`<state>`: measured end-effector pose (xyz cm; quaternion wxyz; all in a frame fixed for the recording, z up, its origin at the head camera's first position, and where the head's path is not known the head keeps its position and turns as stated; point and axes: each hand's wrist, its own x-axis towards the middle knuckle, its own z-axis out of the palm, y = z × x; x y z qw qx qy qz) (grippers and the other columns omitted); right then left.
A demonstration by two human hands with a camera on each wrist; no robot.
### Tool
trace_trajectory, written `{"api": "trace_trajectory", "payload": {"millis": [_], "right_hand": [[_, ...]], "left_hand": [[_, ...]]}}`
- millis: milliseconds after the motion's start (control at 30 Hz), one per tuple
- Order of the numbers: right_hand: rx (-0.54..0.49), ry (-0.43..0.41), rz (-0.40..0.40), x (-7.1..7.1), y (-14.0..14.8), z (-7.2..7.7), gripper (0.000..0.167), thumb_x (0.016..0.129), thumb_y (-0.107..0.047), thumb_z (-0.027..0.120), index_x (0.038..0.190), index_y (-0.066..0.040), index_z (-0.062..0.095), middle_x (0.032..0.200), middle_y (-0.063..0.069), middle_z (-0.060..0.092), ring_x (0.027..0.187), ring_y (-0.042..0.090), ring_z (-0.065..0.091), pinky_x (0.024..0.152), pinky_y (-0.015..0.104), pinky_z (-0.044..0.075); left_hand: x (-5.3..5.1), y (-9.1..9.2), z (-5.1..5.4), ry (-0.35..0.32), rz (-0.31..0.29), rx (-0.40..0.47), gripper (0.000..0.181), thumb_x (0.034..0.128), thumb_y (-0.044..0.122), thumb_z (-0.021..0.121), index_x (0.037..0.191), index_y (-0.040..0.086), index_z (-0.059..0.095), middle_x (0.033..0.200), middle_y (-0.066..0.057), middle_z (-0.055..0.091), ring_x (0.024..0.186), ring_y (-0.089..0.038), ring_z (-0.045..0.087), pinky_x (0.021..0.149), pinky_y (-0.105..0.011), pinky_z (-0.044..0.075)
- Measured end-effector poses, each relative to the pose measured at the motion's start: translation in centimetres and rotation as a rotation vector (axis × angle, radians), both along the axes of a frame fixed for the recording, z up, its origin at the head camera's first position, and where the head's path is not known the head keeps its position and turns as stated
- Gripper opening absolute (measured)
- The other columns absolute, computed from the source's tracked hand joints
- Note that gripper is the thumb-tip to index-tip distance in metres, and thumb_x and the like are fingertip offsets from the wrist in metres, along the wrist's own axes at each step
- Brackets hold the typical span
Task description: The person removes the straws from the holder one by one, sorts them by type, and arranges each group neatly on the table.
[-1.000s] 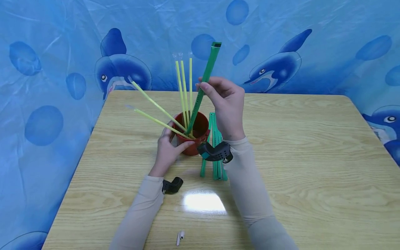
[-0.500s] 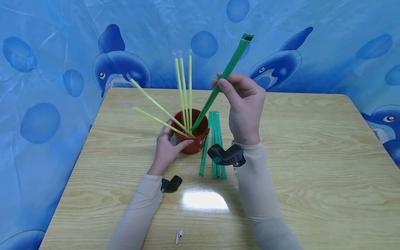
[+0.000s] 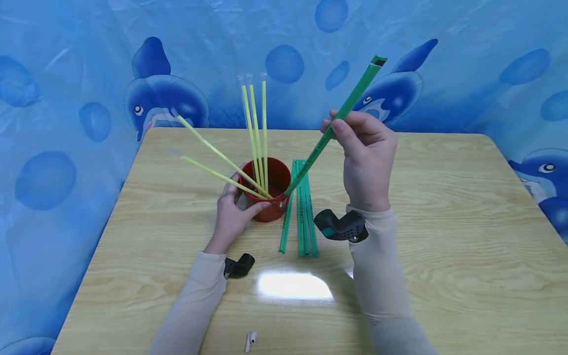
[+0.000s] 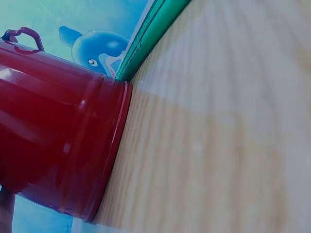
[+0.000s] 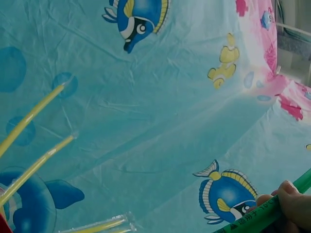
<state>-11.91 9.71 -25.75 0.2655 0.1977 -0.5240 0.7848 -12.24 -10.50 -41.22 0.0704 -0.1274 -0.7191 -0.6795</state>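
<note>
My left hand (image 3: 231,214) grips the red bucket (image 3: 269,212) from its left side, thumb near the front rim. Inside stand several yellow drinking straws (image 3: 217,152) in clear wrappers; three rise steeply and two lean far left. Between thumb and fingers, my right hand (image 3: 370,158) pinches a long, slim green printed packet (image 3: 355,96). The packet slants, with its lower end by the bucket's right rim; whether they touch I cannot tell. More green packets (image 3: 306,217) lie on the table just right of the bucket. In the left wrist view, the bucket wall (image 4: 53,131) hides most of that hand.
The wooden table (image 3: 443,236) extends widely to the right. A white earbud (image 3: 250,341) lies near its front edge. Behind the table hangs a blue curtain (image 3: 239,29) printed with dolphins.
My right hand has moved right, carrying the green packet. Its lower end has come from inside the bucket to the right rim. My left hand still holds the bucket.
</note>
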Motion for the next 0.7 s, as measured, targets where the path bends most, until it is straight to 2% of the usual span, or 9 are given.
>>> {"api": "trace_trajectory", "payload": {"millis": [100,200,467,600,700], "right_hand": [[0.033,-0.029,0.002,0.0,1.2,-0.5,0.016,0.087,0.011,0.058,0.085,0.004,0.072,0.081,0.011,0.07,0.078,0.023,0.067,0.086,0.037,0.052],[0.089,-0.071,-0.027,-0.1,2.4,-1.2,0.016,0.087,0.01,0.059,0.085,0.002,0.073,0.08,0.01,0.07,0.078,0.022,0.067,0.081,0.034,0.054],[0.24,-0.28,-0.057,-0.4,4.9,-3.3,0.011,0.088,0.0,0.064,0.092,0.008,0.071,0.077,0.007,0.07,0.073,0.019,0.066,0.069,0.028,0.055],[0.257,-0.343,-0.034,-0.4,5.9,-4.1,0.014,0.088,-0.001,0.064,0.093,0.011,0.069,0.079,0.008,0.07,0.073,0.019,0.066,0.069,0.027,0.055],[0.249,-0.374,-0.014,-0.3,6.5,-4.6,0.013,0.088,-0.001,0.064,0.093,0.01,0.07,0.08,0.009,0.07,0.073,0.019,0.067,0.069,0.026,0.055]], "left_hand": [[0.0,0.0,-0.1,0.007,-0.004,0.008,0.081,0.072,0.008,0.082,0.142,0.012,0.042,0.135,-0.008,0.045,0.125,-0.02,0.046,0.103,-0.032,0.039],[-0.1,0.0,-0.1,0.01,-0.005,0.008,0.081,0.0722,0.008,0.082,0.142,0.013,0.042,0.136,-0.007,0.044,0.126,-0.019,0.045,0.105,-0.031,0.036],[-0.1,0.1,0.1,-0.053,-0.009,-0.009,0.082,0.0732,0.002,0.08,0.143,0.007,0.038,0.138,-0.012,0.041,0.128,-0.02,0.043,0.106,-0.03,0.036],[-0.1,0.0,0.3,-0.084,-0.011,-0.022,0.082,0.0741,-0.001,0.078,0.144,0.004,0.036,0.14,-0.015,0.039,0.13,-0.023,0.041,0.106,-0.031,0.035],[0.0,-0.1,0.3,-0.086,-0.015,-0.027,0.081,0.0749,0.001,0.078,0.144,0.006,0.035,0.14,-0.014,0.039,0.13,-0.022,0.04,0.105,-0.031,0.036]]}}
